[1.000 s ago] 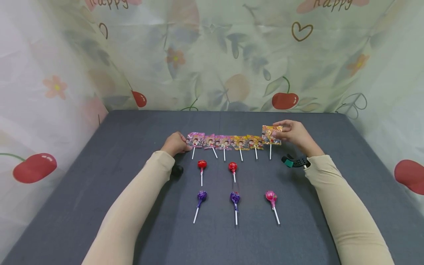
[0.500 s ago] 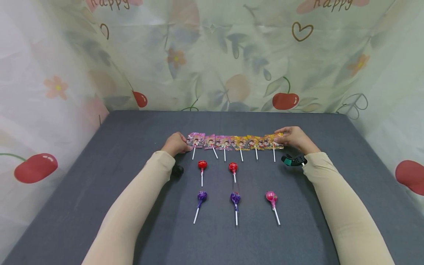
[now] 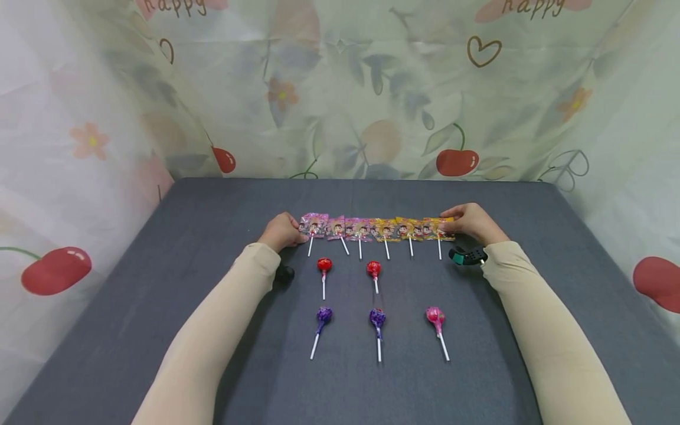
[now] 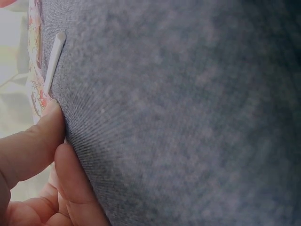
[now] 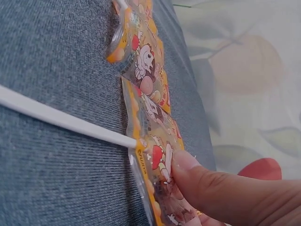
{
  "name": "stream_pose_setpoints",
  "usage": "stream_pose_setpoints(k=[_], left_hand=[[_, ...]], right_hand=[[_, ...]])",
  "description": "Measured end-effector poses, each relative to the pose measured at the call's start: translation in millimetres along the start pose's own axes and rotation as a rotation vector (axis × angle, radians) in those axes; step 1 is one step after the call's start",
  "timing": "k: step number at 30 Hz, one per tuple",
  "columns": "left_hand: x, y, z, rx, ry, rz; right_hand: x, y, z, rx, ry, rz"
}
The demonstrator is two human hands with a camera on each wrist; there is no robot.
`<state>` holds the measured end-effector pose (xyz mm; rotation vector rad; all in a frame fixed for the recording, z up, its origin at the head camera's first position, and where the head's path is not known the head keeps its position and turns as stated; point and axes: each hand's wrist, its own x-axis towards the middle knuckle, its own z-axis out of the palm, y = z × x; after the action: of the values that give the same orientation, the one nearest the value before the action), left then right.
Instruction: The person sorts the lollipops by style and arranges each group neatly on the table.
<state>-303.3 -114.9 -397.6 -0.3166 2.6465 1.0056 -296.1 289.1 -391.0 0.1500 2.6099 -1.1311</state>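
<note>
A row of flat lollipops in printed wrappers, sticks toward me, crosses the dark grey table in the head view. My left hand (image 3: 281, 231) pinches the outer edge of the leftmost pink-wrapped lollipop (image 3: 314, 225); in the left wrist view its thumb (image 4: 49, 120) meets the wrapper's corner. At the other end, my right hand (image 3: 475, 223) holds the yellow-wrapped lollipop (image 3: 432, 228), its thumb (image 5: 193, 174) on the printed front and the other fingers mostly hidden. This wrapper overlaps the neighbouring yellow lollipop (image 5: 146, 66). Between lie more pink (image 3: 359, 229) and yellow (image 3: 386, 229) ones.
Nearer me lie two red round lollipops (image 3: 373, 268), two purple ones (image 3: 377, 317) and a pink one (image 3: 435, 316), spaced apart. A printed curtain (image 3: 340, 106) borders the table (image 3: 133, 330) at the back and sides. Each wrist carries a dark device (image 3: 467, 256).
My right hand has lowered the rightmost yellow lollipop and shifted it slightly right, into line with the row. During the last half second it has barely moved. The left hand stays in place.
</note>
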Motion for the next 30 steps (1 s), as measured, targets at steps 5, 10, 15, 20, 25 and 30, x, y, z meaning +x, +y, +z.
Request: stream_pose_setpoints(k=[5,10,15,20,25,30], left_hand=[[-0.9,0.0,0.5,0.005,0.000,-0.002],[-2.0,0.5,-0.2,0.006,-0.003,0.007],[-2.7,1.4,-1.6,0.003,-0.005,0.007],[-2.1,2.3,-1.9,-0.003,-0.007,-0.003],[1.1,1.4,-0.8,0.006,-0.013,-0.011],[2.5,-1.6,-2.1,-0.014,-0.021,-0.007]], right_hand=[[0.6,-0.6,0.0,-0.009,-0.002,-0.014],[0.3,-1.8,-1.0,-0.042,0.008,-0.035],[3.8,-2.1,-2.7,-0.038,0.015,0.002],[6.2,-2.2,-4.7,-0.007,0.006,0.030],[6.5,-2.6,-5.6,-0.023,-0.007,0.028],[7.3,-2.8,-5.8,-0.023,-0.013,0.035]])
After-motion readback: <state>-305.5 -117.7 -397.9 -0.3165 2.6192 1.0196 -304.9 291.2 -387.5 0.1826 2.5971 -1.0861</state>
